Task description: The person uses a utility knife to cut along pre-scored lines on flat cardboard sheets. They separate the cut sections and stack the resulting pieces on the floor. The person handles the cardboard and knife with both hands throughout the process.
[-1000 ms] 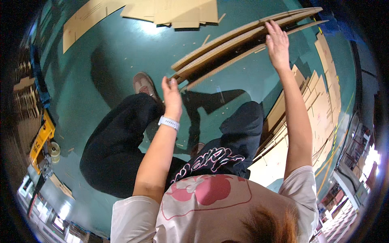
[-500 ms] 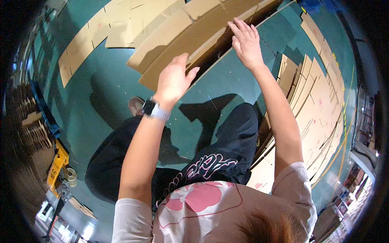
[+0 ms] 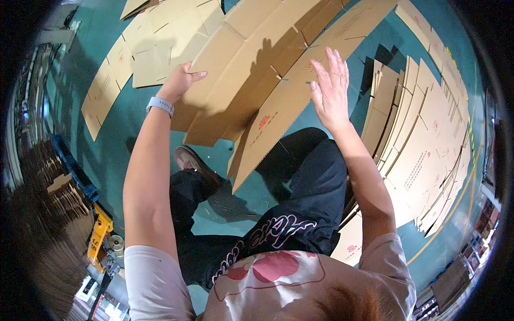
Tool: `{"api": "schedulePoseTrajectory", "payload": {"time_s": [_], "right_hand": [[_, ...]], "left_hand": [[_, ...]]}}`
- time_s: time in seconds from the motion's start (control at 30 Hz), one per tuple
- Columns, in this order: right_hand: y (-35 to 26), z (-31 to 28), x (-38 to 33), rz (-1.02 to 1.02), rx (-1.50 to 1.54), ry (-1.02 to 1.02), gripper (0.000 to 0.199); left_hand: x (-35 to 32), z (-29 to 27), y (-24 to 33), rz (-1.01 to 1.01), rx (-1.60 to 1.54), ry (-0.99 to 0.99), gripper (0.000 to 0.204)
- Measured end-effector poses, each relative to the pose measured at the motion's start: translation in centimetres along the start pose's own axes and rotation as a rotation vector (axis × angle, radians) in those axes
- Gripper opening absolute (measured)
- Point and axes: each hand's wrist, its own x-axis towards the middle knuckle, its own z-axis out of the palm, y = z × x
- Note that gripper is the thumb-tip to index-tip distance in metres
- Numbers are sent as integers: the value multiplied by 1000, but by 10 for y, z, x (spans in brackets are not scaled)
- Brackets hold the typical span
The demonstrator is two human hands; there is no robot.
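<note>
A partly unfolded cardboard box [image 3: 235,69] stands tilted in front of me, its slotted panels opened apart. My left hand [image 3: 179,84], with a watch band at the wrist, is closed on the box's left edge. Its thumb lies over the panel, and the other fingers are mostly hidden. My right hand [image 3: 332,91] is open, fingers stretched upward, beside the outer edge of the printed right panel [image 3: 284,115]. Whether its palm touches that panel I cannot tell.
Flat cardboard sheets [image 3: 417,144] lie stacked on the floor close by my right. More sheets [image 3: 155,45] spread out at the far left. A yellow and blue wheeled jack [image 3: 100,235] stands at the left, next to a dark stack of sheet edges [image 3: 53,230].
The box has opened wider, its right panel swinging toward me and right. My left hand has moved left and closed on the left edge; my right hand has come slightly nearer.
</note>
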Motion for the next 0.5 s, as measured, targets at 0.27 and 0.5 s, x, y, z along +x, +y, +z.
{"api": "schedulePoseTrajectory", "payload": {"time_s": [0.27,0.5], "right_hand": [[4,3,5,-10,88,21,51],[-44,44,30,364,473,255,81]], "left_hand": [[-7,-11,36,-106,-16,-41,41],[-14,-5,38,-74,-37,6,39]]}}
